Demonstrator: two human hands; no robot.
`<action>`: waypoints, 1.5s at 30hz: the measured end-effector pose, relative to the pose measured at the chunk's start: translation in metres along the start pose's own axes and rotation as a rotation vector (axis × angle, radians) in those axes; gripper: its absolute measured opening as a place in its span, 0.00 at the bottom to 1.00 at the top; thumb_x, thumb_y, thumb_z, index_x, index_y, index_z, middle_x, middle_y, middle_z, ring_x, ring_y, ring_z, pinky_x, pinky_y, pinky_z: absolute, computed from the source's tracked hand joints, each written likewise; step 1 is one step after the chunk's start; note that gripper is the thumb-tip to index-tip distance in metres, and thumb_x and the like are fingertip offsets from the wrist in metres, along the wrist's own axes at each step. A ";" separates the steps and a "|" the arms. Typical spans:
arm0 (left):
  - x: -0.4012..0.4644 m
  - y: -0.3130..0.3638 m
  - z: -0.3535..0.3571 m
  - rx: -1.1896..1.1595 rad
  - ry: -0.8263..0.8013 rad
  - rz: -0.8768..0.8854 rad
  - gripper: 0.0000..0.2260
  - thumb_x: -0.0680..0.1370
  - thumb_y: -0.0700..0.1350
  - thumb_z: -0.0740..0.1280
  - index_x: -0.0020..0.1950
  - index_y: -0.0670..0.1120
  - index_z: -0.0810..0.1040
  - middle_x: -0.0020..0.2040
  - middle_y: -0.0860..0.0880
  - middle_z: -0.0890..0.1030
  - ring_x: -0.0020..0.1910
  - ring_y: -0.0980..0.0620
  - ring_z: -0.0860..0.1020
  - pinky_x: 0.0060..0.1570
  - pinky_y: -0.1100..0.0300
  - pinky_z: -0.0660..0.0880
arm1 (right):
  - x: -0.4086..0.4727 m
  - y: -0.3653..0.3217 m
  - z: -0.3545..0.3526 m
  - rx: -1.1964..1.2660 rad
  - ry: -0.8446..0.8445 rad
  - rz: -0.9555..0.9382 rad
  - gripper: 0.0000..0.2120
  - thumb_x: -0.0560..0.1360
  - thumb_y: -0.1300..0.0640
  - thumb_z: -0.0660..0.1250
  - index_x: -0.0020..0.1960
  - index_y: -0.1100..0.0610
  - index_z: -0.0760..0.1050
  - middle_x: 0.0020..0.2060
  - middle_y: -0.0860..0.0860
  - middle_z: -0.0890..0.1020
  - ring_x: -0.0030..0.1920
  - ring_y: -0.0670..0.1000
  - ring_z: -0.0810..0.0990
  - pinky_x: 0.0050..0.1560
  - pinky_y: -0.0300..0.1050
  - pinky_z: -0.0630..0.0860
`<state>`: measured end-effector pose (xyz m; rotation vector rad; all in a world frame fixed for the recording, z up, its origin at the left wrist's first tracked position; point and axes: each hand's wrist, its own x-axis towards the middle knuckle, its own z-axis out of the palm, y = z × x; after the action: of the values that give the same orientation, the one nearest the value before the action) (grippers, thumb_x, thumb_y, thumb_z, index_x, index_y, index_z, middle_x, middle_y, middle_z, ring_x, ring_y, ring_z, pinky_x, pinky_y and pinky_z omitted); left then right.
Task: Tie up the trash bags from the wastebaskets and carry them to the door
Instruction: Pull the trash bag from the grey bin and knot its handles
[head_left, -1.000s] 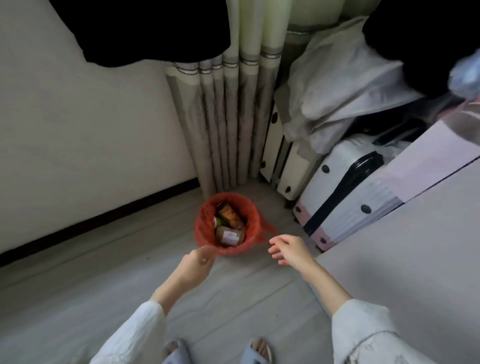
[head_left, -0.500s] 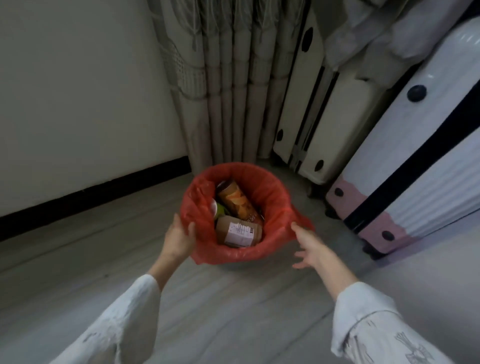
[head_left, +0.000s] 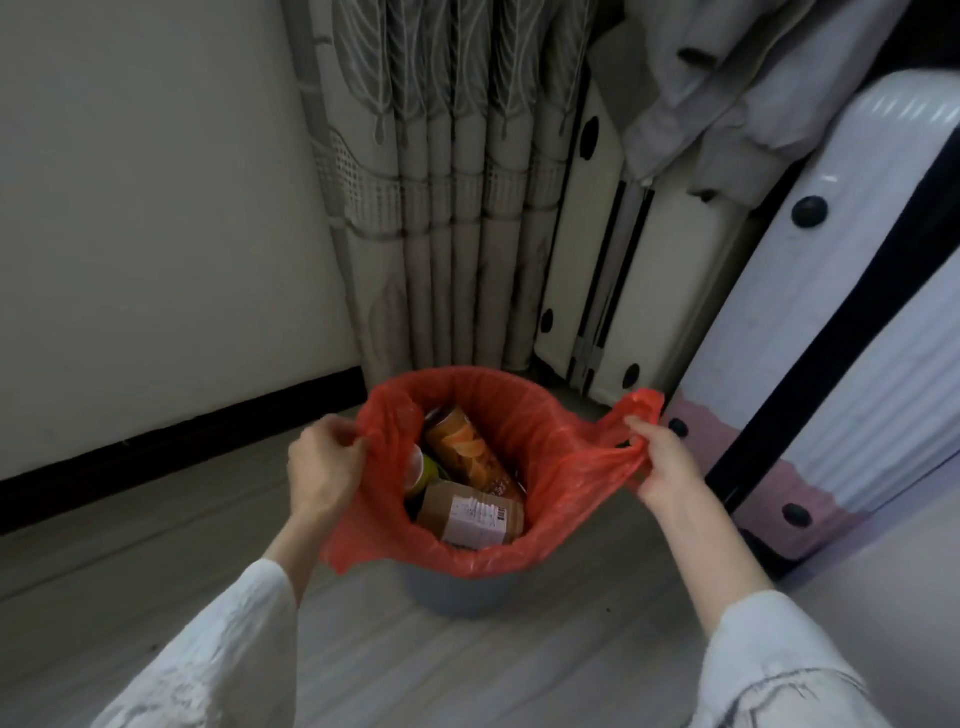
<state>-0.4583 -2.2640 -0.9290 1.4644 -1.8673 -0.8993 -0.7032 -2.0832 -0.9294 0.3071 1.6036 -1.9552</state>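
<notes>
A red plastic trash bag (head_left: 540, 447) lines a small grey wastebasket (head_left: 452, 590) standing on the floor in a corner. Inside lie an orange snack tube (head_left: 465, 452), a brown carton with a label (head_left: 467, 514) and a green item. My left hand (head_left: 324, 465) pinches the bag's left rim, pulled up off the basket. My right hand (head_left: 657, 460) grips the bag's right handle loop, stretched out to the right. The bag's front edge still drapes over the basket rim.
A patterned curtain (head_left: 452, 182) hangs just behind the basket. A cream suitcase (head_left: 582, 270) and a white-and-pink suitcase (head_left: 831, 332) stand at the right, with crumpled clothes (head_left: 727, 93) on top. A white wall with black baseboard (head_left: 171, 436) runs at the left. Grey wood floor lies in front.
I have come closer to the basket. Both hands went from reaching beside the bag to taking hold of its rim, the right one pulling a handle out sideways.
</notes>
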 end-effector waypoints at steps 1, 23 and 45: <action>0.001 0.005 0.001 -0.003 -0.013 0.066 0.09 0.71 0.37 0.66 0.48 0.44 0.82 0.49 0.42 0.83 0.52 0.44 0.79 0.52 0.57 0.74 | -0.005 -0.006 0.006 -0.077 -0.023 -0.117 0.10 0.71 0.61 0.69 0.52 0.59 0.79 0.46 0.57 0.82 0.39 0.52 0.78 0.43 0.46 0.76; -0.001 -0.033 -0.030 -0.585 -0.501 -0.842 0.30 0.63 0.42 0.77 0.61 0.38 0.70 0.63 0.36 0.72 0.61 0.38 0.71 0.54 0.48 0.68 | -0.075 -0.020 0.074 0.005 -0.543 -0.566 0.11 0.74 0.70 0.61 0.40 0.56 0.73 0.32 0.48 0.84 0.37 0.45 0.83 0.38 0.37 0.79; 0.023 0.054 -0.049 -1.223 -0.268 -0.045 0.10 0.78 0.40 0.56 0.43 0.50 0.74 0.42 0.47 0.79 0.41 0.51 0.78 0.47 0.55 0.74 | -0.067 -0.019 0.078 0.131 -0.540 -0.134 0.11 0.76 0.59 0.56 0.46 0.61 0.77 0.36 0.52 0.82 0.41 0.51 0.79 0.48 0.45 0.72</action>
<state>-0.4557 -2.2851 -0.8559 0.6111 -0.9872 -1.8486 -0.6462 -2.1361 -0.8595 -0.2698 1.1705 -2.0203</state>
